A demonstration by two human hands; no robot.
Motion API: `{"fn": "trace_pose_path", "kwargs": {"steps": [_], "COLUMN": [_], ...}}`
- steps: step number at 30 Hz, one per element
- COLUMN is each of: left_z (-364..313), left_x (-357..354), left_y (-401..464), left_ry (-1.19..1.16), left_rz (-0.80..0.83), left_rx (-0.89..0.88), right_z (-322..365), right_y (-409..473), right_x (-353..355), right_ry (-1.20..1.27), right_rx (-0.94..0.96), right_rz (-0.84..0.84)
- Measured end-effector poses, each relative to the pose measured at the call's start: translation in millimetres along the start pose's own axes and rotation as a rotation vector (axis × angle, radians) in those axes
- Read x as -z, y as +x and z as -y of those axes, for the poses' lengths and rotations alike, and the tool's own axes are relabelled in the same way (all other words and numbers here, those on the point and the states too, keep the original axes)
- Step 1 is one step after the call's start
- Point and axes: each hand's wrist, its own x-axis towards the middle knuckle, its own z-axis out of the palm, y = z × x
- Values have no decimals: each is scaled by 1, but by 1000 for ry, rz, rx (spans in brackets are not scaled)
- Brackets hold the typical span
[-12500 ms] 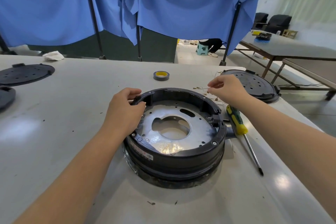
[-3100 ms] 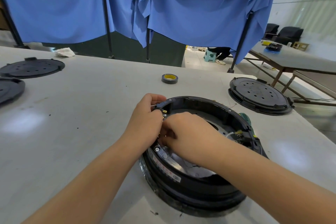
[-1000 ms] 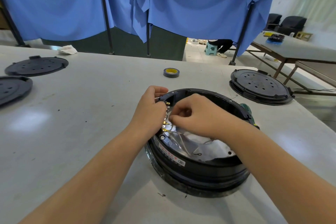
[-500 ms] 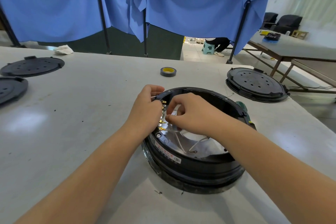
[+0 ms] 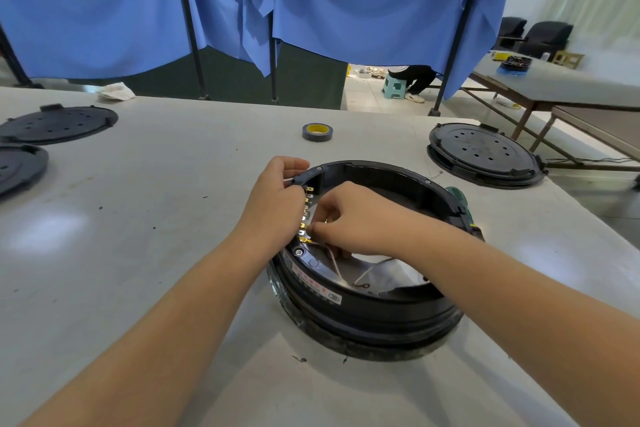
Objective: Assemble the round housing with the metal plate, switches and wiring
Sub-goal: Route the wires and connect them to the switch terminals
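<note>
The round black housing (image 5: 367, 308) sits on the white table in front of me, with the shiny metal plate (image 5: 391, 274) inside it. A row of brass terminals (image 5: 305, 215) runs along its left inner wall. My left hand (image 5: 273, 201) grips the housing's left rim beside them. My right hand (image 5: 356, 218) reaches inside and pinches a thin white wire (image 5: 332, 262) at the lowest terminal. Another loose white wire with a ring end (image 5: 365, 279) lies on the plate.
A tape roll (image 5: 317, 131) lies beyond the housing. A black round cover (image 5: 483, 154) sits at the right, two more covers (image 5: 57, 123) at the far left. A green screwdriver handle (image 5: 459, 198) shows behind the housing's right rim. A person sits behind the blue curtains.
My right hand has moved down the terminal row toward the near end, still holding the wire. My left hand stays on the rim. The view shifted slightly.
</note>
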Motion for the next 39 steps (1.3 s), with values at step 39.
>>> {"fn": "trace_pose_path", "kwargs": {"steps": [39], "left_z": [-6], "left_x": [-1], "left_y": [-4], "left_ry": [-28], "left_rz": [55], "left_rx": [99], "right_z": [8], "right_y": [-3], "right_x": [1], "right_ry": [-67], "right_rx": [61], "right_rz": [16]}}
